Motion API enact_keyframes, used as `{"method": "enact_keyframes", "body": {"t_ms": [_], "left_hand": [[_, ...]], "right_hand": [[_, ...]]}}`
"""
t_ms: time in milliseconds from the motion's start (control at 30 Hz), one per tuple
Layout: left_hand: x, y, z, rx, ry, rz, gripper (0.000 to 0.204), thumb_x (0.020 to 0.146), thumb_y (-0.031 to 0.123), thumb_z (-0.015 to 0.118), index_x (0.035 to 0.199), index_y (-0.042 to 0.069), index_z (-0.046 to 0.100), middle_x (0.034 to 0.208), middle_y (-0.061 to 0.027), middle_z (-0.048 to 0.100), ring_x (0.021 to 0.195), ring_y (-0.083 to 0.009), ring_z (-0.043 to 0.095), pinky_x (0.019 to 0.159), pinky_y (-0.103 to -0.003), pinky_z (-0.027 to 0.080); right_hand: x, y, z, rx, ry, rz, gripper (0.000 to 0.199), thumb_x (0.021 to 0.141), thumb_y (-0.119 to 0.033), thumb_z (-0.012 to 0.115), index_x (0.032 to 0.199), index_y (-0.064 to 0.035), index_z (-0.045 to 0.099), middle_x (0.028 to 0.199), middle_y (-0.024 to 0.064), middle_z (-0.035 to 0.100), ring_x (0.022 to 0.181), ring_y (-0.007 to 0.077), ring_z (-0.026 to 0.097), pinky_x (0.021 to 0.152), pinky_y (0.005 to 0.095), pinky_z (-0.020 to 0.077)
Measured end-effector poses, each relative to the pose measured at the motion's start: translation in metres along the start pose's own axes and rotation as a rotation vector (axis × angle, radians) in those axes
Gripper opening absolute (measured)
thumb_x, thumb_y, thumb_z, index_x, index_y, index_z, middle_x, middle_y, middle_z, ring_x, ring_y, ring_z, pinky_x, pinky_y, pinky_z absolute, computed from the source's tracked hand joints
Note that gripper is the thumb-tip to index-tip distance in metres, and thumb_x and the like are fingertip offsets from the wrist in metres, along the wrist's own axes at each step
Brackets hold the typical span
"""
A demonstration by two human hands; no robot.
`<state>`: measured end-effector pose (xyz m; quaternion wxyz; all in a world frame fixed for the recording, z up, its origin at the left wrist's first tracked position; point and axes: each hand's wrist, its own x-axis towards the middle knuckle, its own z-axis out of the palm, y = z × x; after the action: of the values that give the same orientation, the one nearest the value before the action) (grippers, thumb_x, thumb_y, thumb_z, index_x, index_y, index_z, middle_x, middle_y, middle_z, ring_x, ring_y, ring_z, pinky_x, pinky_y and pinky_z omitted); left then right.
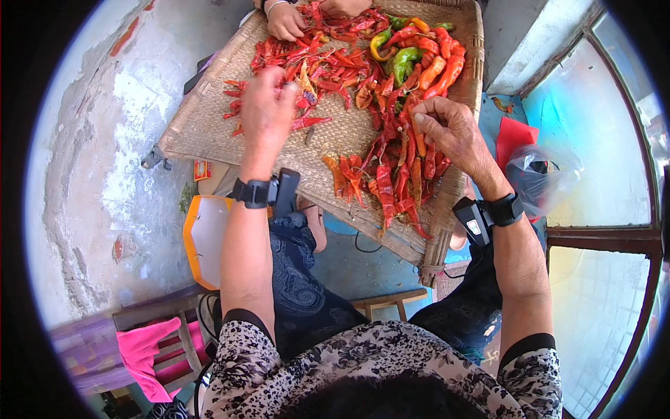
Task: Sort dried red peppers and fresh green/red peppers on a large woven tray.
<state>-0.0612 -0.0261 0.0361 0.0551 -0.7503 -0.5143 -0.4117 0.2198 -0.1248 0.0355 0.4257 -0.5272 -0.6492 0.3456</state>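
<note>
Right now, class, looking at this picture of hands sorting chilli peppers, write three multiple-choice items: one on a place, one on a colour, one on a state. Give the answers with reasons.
1. Where do the chillies lie?
A. In a metal bowl
B. On a woven tray
C. In a plastic bag

2. What colour are the few chillies at the tray's far right that differ from the rest?
A. Green
B. Purple
C. White

3. What is the right hand doing?
A. Resting flat on the knee
B. Holding a knife
C. Pinching at red chillies

Answers: 1 B, the peppers spread over a flat woven tray. 2 A, green pods lie among red and orange ones. 3 C, its fingertips close on the red pile, while the left hand grips peppers too.
</note>
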Motion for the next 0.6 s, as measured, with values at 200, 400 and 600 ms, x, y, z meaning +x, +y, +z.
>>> {"method": "enact_keyframes", "body": {"t_ms": [200,400,600], "left_hand": [[-0.055,0.057,0.023,-0.287,-0.865,-0.059,0.032,0.079,0.032,0.067,0.085,0.001,0.063,0.078,-0.0143,0.065,0.075,-0.0245,0.063,0.069,-0.034,0.049],[-0.047,0.044,0.031,-0.286,-0.88,-0.108,0.022,0.08,0.025,0.064,0.079,0.003,0.06,0.073,-0.0094,0.063,0.068,-0.0199,0.06,0.059,-0.033,0.046],[-0.032,0.036,0.023,-0.878,-0.975,-0.589,0.012,0.088,0.02,0.057,0.09,0.008,0.058,0.079,0.0021,0.06,0.066,-0.0054,0.054,0.055,-0.019,0.043]], "right_hand": [[0.004,0.001,0.008,0.04,-0.023,0.011,0.013,0.087,-0.009,0.059,0.09,0.0031,0.06,0.067,0.0033,0.058,0.058,0.0097,0.053,0.055,0.0256,0.0453],[0.003,0.005,0.009,0.02,-0.01,-0.023,0.013,0.087,-0.009,0.058,0.089,0.0037,0.06,0.066,0.0035,0.057,0.056,0.0085,0.053,0.053,0.0253,0.0453],[-0.002,0.006,0.002,0.034,-0.008,-0.01,0.012,0.088,-0.009,0.058,0.088,0.003,0.06,0.064,0.0031,0.056,0.054,0.009,0.052,0.05,0.0256,0.0444]]}}
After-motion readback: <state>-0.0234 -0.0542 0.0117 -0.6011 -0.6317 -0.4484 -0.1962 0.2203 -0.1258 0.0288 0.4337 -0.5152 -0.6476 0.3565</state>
